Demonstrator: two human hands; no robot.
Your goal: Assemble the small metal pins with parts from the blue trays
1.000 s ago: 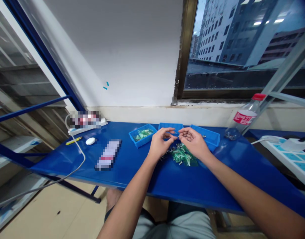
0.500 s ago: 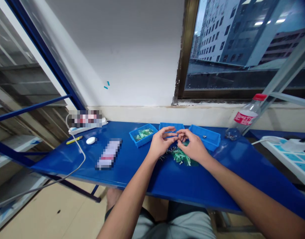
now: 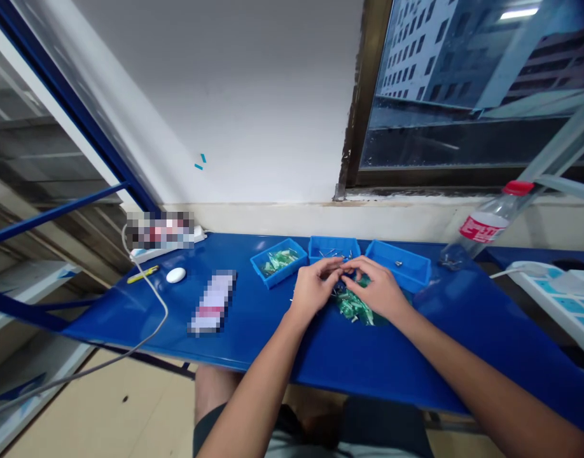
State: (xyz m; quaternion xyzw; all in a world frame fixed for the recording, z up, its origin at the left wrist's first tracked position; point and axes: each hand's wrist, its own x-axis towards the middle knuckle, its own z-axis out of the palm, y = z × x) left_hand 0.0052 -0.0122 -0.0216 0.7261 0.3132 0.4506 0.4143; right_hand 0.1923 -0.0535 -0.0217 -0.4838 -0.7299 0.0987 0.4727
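My left hand [image 3: 312, 285] and my right hand [image 3: 378, 287] meet at the fingertips, low over the blue table [image 3: 254, 318]. Both are curled into a pinch; whatever lies between the fingers is too small to make out. Under my right hand is a pile of small green pieces [image 3: 355, 309], partly covered by it. Just behind my hands stands a blue bin [image 3: 334, 243] with thin metal screws inside. To its left, another blue bin [image 3: 271, 282] holds pale green pieces. The right-hand blue bin [image 3: 413, 280] has a small metal part in it.
A plastic bottle [image 3: 483, 228] with a red cap leans at the back right, near a power strip [image 3: 566, 296]. On the left lie a blurred-out flat object [image 3: 214, 300], a white mouse-like object [image 3: 176, 275], a yellow cutter [image 3: 142, 275] and a cable [image 3: 162, 312].
My fingertips have come closer together, and the left fingers are more curled. The view has shifted slightly, showing more of the middle bin's screws.
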